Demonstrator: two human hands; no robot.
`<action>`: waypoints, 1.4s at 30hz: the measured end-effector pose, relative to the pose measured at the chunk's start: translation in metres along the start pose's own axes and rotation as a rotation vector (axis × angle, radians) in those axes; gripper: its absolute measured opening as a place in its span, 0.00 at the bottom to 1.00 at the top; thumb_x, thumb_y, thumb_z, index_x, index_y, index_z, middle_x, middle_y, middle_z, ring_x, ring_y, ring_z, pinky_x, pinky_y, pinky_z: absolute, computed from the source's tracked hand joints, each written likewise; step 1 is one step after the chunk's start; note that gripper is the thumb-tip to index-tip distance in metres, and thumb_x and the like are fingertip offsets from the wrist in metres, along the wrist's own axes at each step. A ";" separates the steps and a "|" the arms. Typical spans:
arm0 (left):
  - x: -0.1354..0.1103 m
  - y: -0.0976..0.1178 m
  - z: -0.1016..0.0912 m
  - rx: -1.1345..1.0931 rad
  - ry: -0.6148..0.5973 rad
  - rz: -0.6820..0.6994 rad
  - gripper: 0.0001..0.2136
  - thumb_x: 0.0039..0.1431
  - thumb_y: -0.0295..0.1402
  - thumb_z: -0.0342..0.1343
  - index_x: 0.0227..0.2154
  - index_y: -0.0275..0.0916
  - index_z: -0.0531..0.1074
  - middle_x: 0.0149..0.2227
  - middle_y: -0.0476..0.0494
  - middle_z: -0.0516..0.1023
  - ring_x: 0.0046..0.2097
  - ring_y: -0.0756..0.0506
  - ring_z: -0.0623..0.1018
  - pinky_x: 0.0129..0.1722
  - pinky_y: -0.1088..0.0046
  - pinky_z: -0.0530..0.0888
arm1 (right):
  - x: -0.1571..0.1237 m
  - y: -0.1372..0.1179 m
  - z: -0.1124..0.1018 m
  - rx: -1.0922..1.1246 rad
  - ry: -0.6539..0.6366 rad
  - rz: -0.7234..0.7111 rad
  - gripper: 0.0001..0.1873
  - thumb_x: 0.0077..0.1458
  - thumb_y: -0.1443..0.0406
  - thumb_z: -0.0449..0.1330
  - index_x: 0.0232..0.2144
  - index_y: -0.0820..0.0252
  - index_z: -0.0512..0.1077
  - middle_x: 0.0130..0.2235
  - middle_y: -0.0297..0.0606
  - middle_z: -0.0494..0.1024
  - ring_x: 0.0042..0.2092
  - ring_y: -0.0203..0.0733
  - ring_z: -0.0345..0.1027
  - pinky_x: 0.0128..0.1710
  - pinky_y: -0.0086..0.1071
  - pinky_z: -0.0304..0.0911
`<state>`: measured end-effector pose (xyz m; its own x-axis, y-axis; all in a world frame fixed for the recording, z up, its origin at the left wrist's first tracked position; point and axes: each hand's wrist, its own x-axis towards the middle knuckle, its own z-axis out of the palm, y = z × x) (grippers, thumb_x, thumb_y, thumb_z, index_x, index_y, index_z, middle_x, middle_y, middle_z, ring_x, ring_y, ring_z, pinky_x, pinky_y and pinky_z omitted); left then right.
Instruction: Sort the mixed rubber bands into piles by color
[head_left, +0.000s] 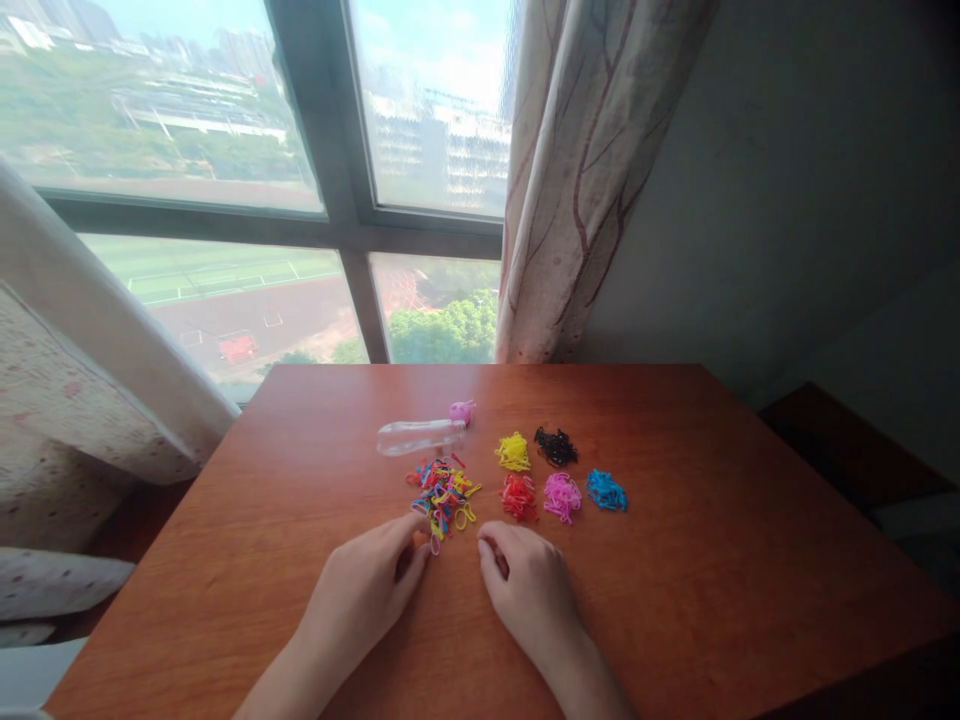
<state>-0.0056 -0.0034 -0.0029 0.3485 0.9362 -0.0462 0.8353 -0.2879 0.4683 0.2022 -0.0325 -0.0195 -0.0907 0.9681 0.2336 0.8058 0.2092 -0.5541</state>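
Note:
A mixed pile of small coloured rubber bands lies on the wooden table. My left hand is at its near left edge, thumb and index tips slightly apart, beside a loose pink band. Right of the pile, my right hand rests with fingers curled and thumb against the index finger; whatever is between them, if anything, is hidden. Beyond it are single-colour heaps: red bands, pink bands, blue bands, yellow bands and black bands.
Behind the mixed pile, a clear plastic bottle-shaped container lies on its side, with a pink cap by its right end. A window stands past the table's far edge, with curtains on both sides.

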 end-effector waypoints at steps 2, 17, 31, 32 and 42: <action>0.000 0.000 -0.001 -0.002 -0.003 0.010 0.08 0.64 0.35 0.47 0.41 0.45 0.70 0.33 0.51 0.79 0.34 0.47 0.78 0.33 0.75 0.66 | 0.000 0.000 0.000 -0.002 0.002 0.002 0.09 0.59 0.70 0.52 0.31 0.55 0.71 0.27 0.30 0.73 0.29 0.36 0.66 0.30 0.30 0.46; 0.001 0.006 0.003 -0.036 -0.067 0.101 0.08 0.63 0.30 0.46 0.35 0.44 0.71 0.36 0.49 0.79 0.37 0.46 0.78 0.37 0.75 0.69 | -0.002 -0.008 0.000 -0.010 -0.038 -0.007 0.06 0.58 0.70 0.56 0.30 0.55 0.69 0.28 0.29 0.74 0.30 0.36 0.66 0.31 0.31 0.47; 0.001 0.003 -0.005 -0.017 -0.043 0.094 0.10 0.63 0.31 0.47 0.38 0.45 0.74 0.35 0.48 0.80 0.36 0.47 0.79 0.36 0.76 0.70 | -0.002 -0.030 0.015 0.005 -0.046 -0.001 0.06 0.57 0.70 0.59 0.33 0.53 0.72 0.29 0.30 0.77 0.31 0.37 0.70 0.31 0.29 0.51; 0.001 0.003 -0.005 -0.018 -0.042 0.094 0.10 0.63 0.31 0.48 0.38 0.45 0.74 0.35 0.48 0.80 0.36 0.47 0.79 0.36 0.76 0.70 | -0.002 -0.031 0.016 -0.001 -0.045 0.014 0.04 0.57 0.68 0.61 0.33 0.53 0.72 0.29 0.30 0.77 0.31 0.38 0.70 0.30 0.29 0.51; 0.001 -0.002 -0.007 -0.042 -0.049 0.065 0.10 0.64 0.32 0.46 0.39 0.45 0.73 0.37 0.48 0.80 0.39 0.45 0.79 0.38 0.74 0.70 | 0.001 -0.039 0.021 -0.082 -0.010 0.088 0.06 0.56 0.71 0.60 0.30 0.54 0.70 0.28 0.30 0.77 0.30 0.39 0.71 0.28 0.30 0.49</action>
<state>-0.0094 -0.0004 0.0021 0.4225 0.9045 -0.0573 0.7920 -0.3377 0.5087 0.1589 -0.0367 -0.0142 -0.0227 0.9836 0.1790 0.8559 0.1116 -0.5050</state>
